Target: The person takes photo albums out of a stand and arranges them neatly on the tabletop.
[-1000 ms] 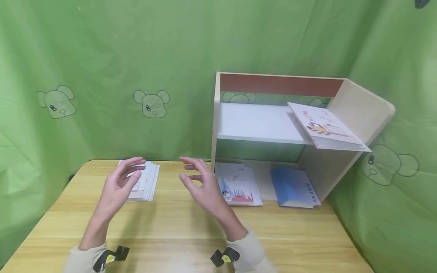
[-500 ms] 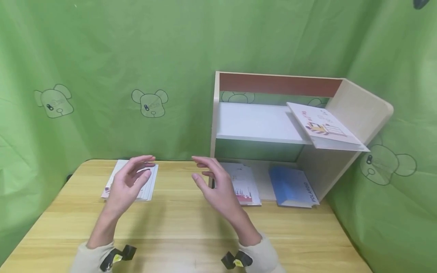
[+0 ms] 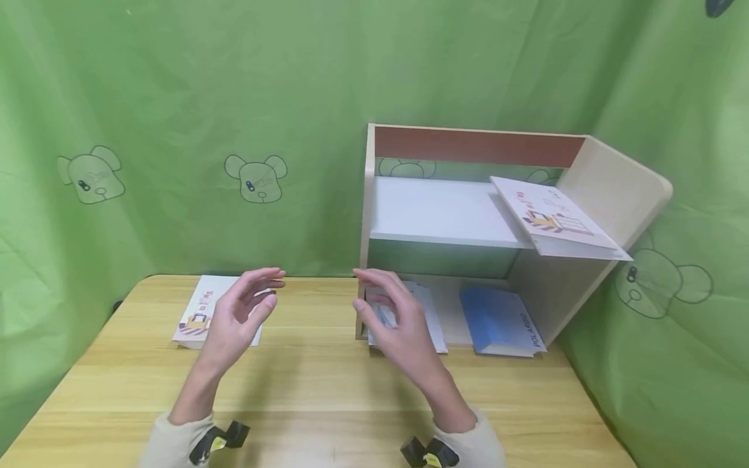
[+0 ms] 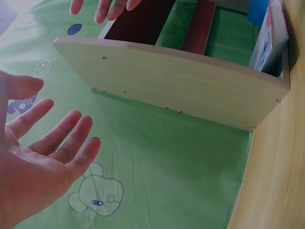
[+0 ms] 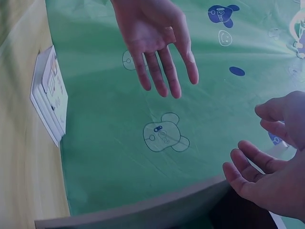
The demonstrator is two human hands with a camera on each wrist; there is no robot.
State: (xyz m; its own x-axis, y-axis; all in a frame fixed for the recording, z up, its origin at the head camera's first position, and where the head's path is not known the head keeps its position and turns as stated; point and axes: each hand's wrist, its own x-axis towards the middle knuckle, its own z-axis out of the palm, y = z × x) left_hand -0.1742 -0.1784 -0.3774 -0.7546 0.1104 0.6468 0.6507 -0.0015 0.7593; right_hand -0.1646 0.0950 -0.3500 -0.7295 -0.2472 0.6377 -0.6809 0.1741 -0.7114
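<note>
A stack of books point(image 3: 196, 318) at eight o'clock on the counter point(image 3: 316, 403), left hand point(image 3: 236, 325) loose and empty over there too, right hand point(image 3: 404, 328) equally so at five, bookshelf point(image 3: 480, 146) beyond, blue book point(image 3: 497, 318) low inside at four, white book point(image 3: 556, 218) on the upper shelf point(image 3: 435, 207) at three.

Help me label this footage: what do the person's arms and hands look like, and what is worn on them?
The left hand and right hand are bare, without gloves. The left sleeve and right sleeve are plain pale cream. On each is a black strap with a yellow patch and a small black boxy piece. No cables show.
</note>
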